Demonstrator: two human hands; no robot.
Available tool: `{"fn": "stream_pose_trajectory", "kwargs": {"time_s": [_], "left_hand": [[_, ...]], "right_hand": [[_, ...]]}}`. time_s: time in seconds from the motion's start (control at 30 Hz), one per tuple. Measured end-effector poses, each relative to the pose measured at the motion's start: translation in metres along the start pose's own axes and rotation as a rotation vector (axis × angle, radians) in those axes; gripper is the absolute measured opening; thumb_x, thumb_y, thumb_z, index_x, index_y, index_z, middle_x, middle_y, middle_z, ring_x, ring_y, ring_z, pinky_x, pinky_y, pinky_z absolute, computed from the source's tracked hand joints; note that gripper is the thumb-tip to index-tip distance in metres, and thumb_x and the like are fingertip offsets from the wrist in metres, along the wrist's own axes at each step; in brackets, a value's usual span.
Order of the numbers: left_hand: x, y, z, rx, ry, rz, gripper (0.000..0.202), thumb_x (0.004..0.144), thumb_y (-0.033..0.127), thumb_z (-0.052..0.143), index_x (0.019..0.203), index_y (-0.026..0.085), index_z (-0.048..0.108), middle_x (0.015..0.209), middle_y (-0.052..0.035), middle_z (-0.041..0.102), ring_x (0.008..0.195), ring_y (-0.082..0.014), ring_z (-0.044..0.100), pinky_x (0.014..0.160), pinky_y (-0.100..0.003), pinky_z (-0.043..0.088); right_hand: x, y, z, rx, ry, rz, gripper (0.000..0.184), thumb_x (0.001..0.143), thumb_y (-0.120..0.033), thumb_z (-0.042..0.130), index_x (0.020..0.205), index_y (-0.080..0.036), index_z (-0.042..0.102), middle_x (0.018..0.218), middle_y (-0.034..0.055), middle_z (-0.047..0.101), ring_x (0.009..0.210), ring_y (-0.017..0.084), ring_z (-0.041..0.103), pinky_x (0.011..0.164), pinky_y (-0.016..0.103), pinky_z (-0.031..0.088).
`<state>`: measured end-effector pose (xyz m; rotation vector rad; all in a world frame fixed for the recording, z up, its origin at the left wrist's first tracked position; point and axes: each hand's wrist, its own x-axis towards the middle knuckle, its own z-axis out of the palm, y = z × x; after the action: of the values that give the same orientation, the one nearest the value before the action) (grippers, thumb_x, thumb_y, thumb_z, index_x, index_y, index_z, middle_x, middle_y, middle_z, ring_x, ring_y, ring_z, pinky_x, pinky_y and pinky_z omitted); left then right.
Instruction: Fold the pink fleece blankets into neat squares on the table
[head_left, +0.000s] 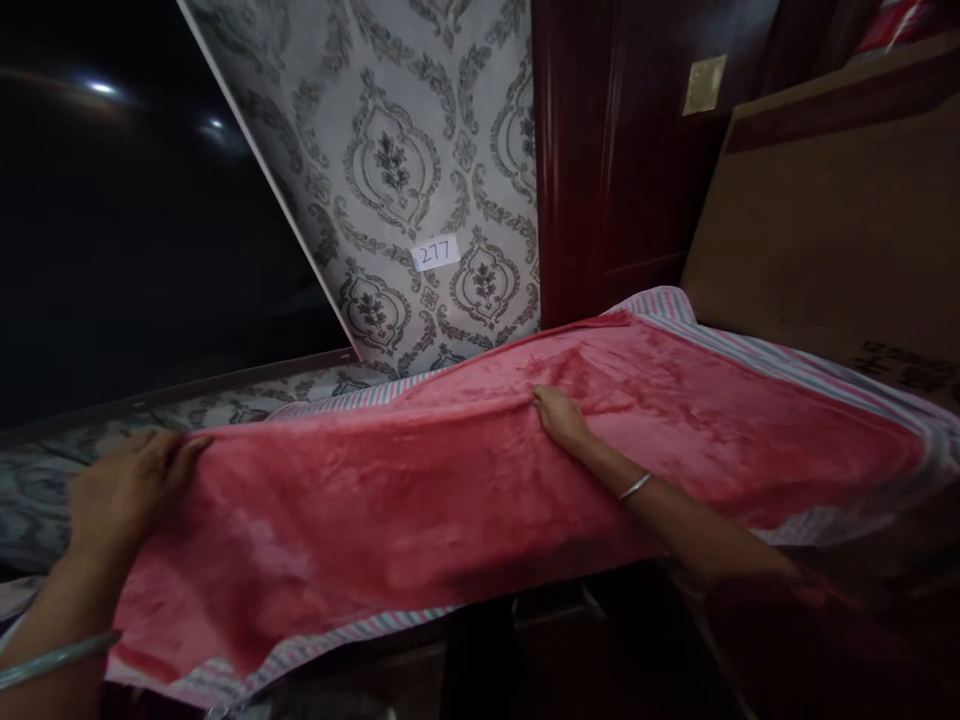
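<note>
A plush pink-red blanket (420, 500) stretches across the view, lying over a striped cloth (757, 350) whose pink, white and grey edges stick out around it. At the left, my left hand (131, 485) grips the blanket's upper corner, fingers closed over it. Near the middle, my right hand (561, 415) pinches the same raised edge, holding it taut between both hands. The near part hangs down towards me in soft folds. To the right, the rest of the blanket lies spread and slightly wrinkled.
A large black screen (142, 220) stands at the left. Patterned wallpaper bears a paper label (436, 252) reading 277. Behind stands a dark red wooden door (600, 150), and at the right a big cardboard box (840, 220). My legs (555, 650) show below.
</note>
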<state>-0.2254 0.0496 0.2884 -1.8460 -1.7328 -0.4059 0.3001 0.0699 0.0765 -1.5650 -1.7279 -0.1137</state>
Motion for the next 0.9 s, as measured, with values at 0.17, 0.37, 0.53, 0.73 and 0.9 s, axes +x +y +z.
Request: {"fn": "stream_pose_trajectory", "kwargs": {"time_s": [0.17, 0.37, 0.53, 0.73, 0.9], "left_hand": [[0.001, 0.010, 0.013, -0.039, -0.139, -0.011, 0.036, 0.091, 0.048, 0.035, 0.073, 0.021, 0.051, 0.081, -0.0048, 0.054, 0.078, -0.0206, 0.050, 0.060, -0.026, 0.027], [0.000, 0.030, 0.011, -0.139, -0.153, 0.029, 0.029, 0.095, 0.040, 0.039, 0.087, 0.019, 0.058, 0.093, -0.0039, 0.059, 0.085, -0.0183, 0.053, 0.065, -0.024, 0.032], [0.003, 0.043, 0.001, -0.120, -0.059, 0.055, 0.035, 0.099, 0.039, 0.035, 0.097, 0.015, 0.060, 0.101, -0.0056, 0.060, 0.089, -0.0178, 0.054, 0.070, -0.025, 0.034], [-0.003, 0.077, 0.008, -0.140, 0.086, 0.152, 0.035, 0.098, 0.042, 0.038, 0.091, 0.017, 0.062, 0.092, -0.0070, 0.062, 0.088, -0.0205, 0.057, 0.072, -0.029, 0.038], [-0.063, 0.132, 0.049, -0.221, 0.006, 0.349, 0.027, 0.096, 0.035, 0.043, 0.084, 0.020, 0.062, 0.085, -0.0094, 0.063, 0.084, -0.0238, 0.059, 0.074, -0.035, 0.043]], "right_hand": [[0.016, 0.016, -0.050, -0.011, -0.035, -0.099, 0.019, 0.094, -0.019, 0.043, 0.097, -0.018, 0.062, 0.102, 0.0109, 0.069, 0.095, 0.023, 0.062, 0.084, 0.034, 0.047], [0.039, 0.020, -0.111, -0.094, 0.014, -0.141, 0.020, 0.092, -0.022, 0.044, 0.095, -0.019, 0.064, 0.095, 0.0096, 0.070, 0.086, 0.022, 0.064, 0.079, 0.032, 0.046], [0.055, 0.014, -0.158, -0.174, 0.037, -0.045, 0.020, 0.091, -0.020, 0.046, 0.097, -0.017, 0.065, 0.095, 0.0103, 0.071, 0.084, 0.021, 0.062, 0.074, 0.030, 0.043], [0.050, 0.027, -0.183, -0.362, 0.067, 0.204, 0.029, 0.092, -0.021, 0.045, 0.109, -0.013, 0.066, 0.103, 0.0171, 0.071, 0.085, 0.024, 0.061, 0.070, 0.032, 0.039], [0.004, 0.080, -0.158, -0.441, 0.022, 0.376, 0.037, 0.091, -0.026, 0.039, 0.107, -0.009, 0.068, 0.098, 0.0246, 0.071, 0.076, 0.030, 0.064, 0.060, 0.036, 0.042]]}}
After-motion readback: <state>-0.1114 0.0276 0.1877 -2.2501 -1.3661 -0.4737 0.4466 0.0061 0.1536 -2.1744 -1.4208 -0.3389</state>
